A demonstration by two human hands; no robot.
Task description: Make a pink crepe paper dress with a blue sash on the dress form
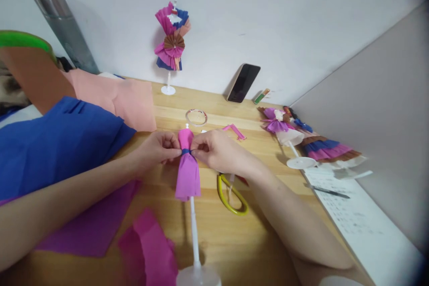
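Observation:
A small white dress-form stand [194, 232] wears a pink bodice [185, 137] and a purple paper skirt [188, 179]. Around its waist runs a narrow blue paper strip [186, 152]. At the left side of the waist, my left hand [161, 147] pinches the strip with thumb and forefinger. My right hand [212, 149] pinches it on the opposite side, its other fingers curled. The stand leans away from me over the wooden table, its round base near the bottom edge of the view. Yellow-handled scissors [233, 196] lie beneath my right forearm, their blades partly hidden.
Blue crepe paper [60, 143], peach paper [114, 98] and magenta paper [154, 250] lie left and in front. A dressed mannequin [172, 42], a phone [244, 82] and a grey bottle [67, 27] stand along the wall. More dressed stands [290, 136] and written sheets [355, 214] are at right.

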